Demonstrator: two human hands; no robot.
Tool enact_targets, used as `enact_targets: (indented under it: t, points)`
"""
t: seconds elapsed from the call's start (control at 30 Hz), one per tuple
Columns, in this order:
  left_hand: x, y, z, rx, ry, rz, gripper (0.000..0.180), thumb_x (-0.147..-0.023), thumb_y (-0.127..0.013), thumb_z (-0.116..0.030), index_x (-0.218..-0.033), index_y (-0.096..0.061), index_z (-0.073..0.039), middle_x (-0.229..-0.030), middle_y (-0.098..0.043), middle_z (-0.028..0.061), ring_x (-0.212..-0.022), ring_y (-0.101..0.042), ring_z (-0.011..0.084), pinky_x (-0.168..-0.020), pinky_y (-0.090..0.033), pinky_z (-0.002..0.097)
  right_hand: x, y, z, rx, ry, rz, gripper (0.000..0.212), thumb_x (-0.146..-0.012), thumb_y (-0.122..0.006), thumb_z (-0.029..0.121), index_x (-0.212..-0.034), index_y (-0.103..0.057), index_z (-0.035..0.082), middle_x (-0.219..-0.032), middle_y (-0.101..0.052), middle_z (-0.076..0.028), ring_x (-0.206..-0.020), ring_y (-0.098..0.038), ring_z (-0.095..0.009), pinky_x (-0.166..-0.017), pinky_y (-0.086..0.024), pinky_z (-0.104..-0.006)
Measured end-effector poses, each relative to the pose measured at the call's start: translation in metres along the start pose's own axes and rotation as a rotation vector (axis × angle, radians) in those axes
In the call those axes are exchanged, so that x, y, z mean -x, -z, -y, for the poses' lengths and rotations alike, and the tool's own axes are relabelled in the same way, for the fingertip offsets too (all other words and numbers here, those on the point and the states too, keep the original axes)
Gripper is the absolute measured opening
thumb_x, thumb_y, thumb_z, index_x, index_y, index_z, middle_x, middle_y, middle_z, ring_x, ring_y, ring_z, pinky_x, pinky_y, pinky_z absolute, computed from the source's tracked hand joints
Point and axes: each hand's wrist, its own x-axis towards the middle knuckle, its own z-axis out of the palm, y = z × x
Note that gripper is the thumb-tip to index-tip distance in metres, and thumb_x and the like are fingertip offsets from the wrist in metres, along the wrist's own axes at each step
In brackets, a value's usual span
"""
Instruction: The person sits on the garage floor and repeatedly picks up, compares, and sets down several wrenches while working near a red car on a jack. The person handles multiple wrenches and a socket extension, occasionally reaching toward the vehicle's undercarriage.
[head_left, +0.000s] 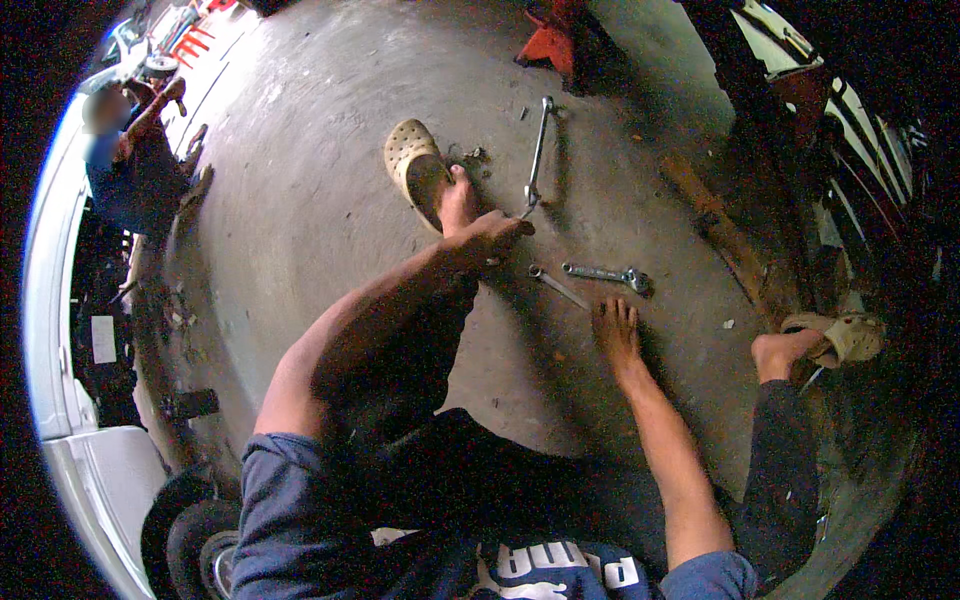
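Observation:
My left hand [492,238] is closed around a silver end piece beside my left foot. From it a long silver wrench [539,150] reaches away across the concrete floor, with a joint partway along it. My right hand [617,330] is low over the floor with its fingers stretched out and nothing visible in them. Just beyond its fingertips lies a slim silver wrench [560,287]. A second, thicker wrench [598,272] with a round head rests beside that one. My left palm and the exact grip are hidden from view.
My feet wear tan clogs, the left clog [408,150] ahead and the right clog [858,338] at right. A red metal stand [550,45] is at the far edge. A wooden plank [715,225] lies at right. Another person [140,170] and a white vehicle [110,480] are at left.

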Motion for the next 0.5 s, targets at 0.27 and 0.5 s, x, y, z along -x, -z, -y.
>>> enact_targets:
  t: [0.27, 0.5]
  points:
    - [0.011, -0.012, 0.011, -0.380, -0.609, -0.173, 0.052, -0.074, -0.053, -0.048, -0.096, -0.045, -0.002, -0.078, -0.047, 0.0070, -0.066, -0.042, 0.0190, -0.067, -0.039, 0.0318, 0.013, 0.075, -0.043, -0.078, -0.002, 0.566, 0.037, -0.080, -0.035, 0.008, -0.117, -0.038, 0.005, -0.103, -0.051, -0.020, -0.096, -0.049, -0.034, -0.079, -0.041, -0.0429]
    - [0.033, -0.022, -0.003, -0.336, -0.043, 0.553, 0.067, -0.068, -0.044, -0.065, -0.089, -0.045, -0.002, -0.073, -0.043, 0.0079, -0.065, -0.038, 0.0212, -0.062, -0.034, 0.0329, 0.001, 0.207, -0.128, 0.221, -0.050, 0.652, 0.025, -0.072, -0.049, 0.012, -0.095, -0.054, 0.004, -0.078, -0.060, -0.015, -0.073, -0.058, -0.029, -0.064, -0.047, -0.0395]
